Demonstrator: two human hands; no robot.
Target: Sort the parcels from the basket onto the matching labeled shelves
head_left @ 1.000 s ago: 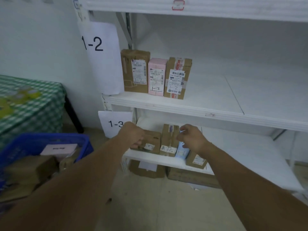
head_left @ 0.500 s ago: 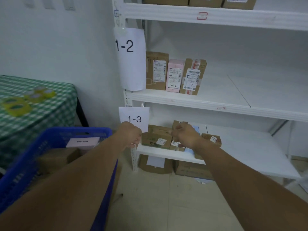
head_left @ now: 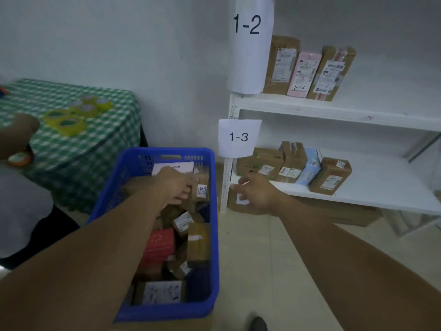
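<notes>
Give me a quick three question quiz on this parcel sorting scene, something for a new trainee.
1. True or false: the left hand reaches into the blue basket.
2. How many parcels stand on the shelf marked 1-3?
3. The right hand is: A open, B gripping a parcel, C in the basket.

Key: 1 true; 2 four; 3 A.
</notes>
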